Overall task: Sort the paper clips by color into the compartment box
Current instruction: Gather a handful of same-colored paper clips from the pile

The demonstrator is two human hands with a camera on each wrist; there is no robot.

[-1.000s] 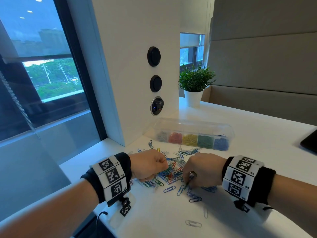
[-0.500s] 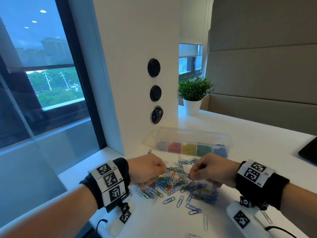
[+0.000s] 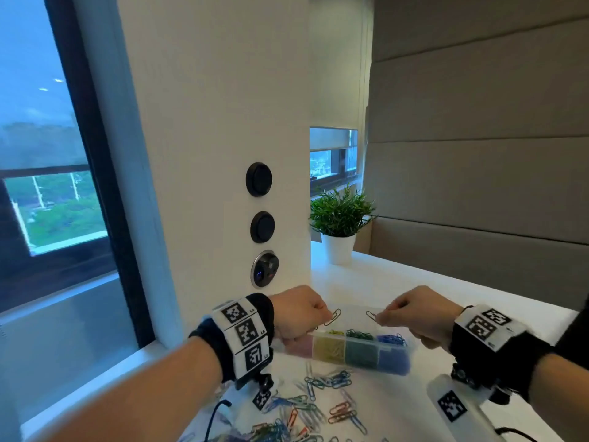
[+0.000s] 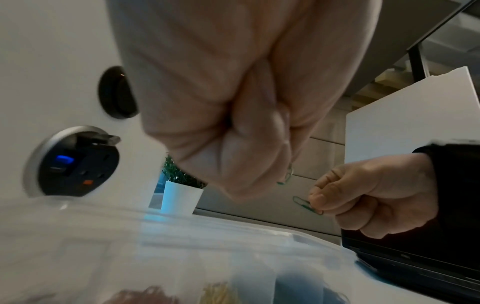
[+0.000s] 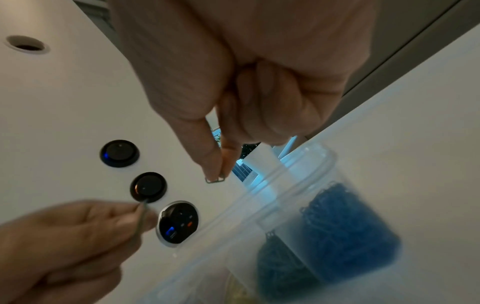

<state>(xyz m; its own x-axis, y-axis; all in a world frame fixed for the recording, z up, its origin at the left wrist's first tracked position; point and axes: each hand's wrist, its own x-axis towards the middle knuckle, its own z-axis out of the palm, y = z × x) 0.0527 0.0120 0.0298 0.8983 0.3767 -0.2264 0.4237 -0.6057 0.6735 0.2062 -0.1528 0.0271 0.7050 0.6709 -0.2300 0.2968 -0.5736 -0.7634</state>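
Note:
Both hands hover above the clear compartment box [image 3: 392,348], whose sections hold pink, yellow, green and blue clips. My left hand [image 3: 324,314] pinches one thin green-looking paper clip [image 3: 333,317] over the box's left half. My right hand [image 3: 380,319] pinches a second clip [image 3: 370,315] between thumb and forefinger, above the green and blue sections. The left wrist view shows the left hand's clip [image 4: 285,177] and the right hand's green clip [image 4: 306,205]. In the right wrist view the clip [image 5: 215,180] hangs from the fingertips [image 5: 211,164]. A pile of loose mixed clips [image 3: 318,406] lies on the white table [image 3: 478,317] in front of the box.
A white pillar with round black switches [image 3: 258,179] and a socket [image 3: 265,268] rises just behind the left hand. A potted plant [image 3: 339,224] stands at the back. A dark flat device [image 4: 415,263] lies right of the box. A white tagged block [image 3: 452,406] rests under the right wrist.
Both hands have left the clip pile and risen forward over the box, each with one clip pinched. The head view has tilted upward.

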